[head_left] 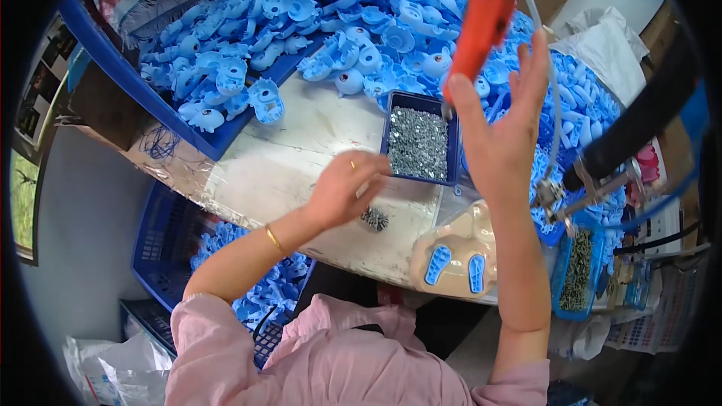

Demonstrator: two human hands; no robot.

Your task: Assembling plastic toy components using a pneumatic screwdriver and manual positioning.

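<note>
My left hand (350, 186), with its fingers curled, is at the left rim of a dark blue tray (388, 139) of small silvery metal parts (418, 143). Whatever its fingertips hold, if anything, is too small to tell. Just below that hand, a little heap of screws (374, 218) lies on the table. My right hand (502, 124) is raised with fingers spread, beside a hanging orange power screwdriver (481, 26); its thumb overlaps the tool's lower end without gripping it. Nearer me, a beige moulded holder (423, 257) carries two blue foot-shaped plastic pieces (438, 264).
Blue plastic shells (361, 11) are heaped across the table's far side. A blue bin (113, 68) stands far left; a blue crate (154, 244) of parts sits below the edge. A screw box (577, 271) and a black jointed arm (639, 116) are at right.
</note>
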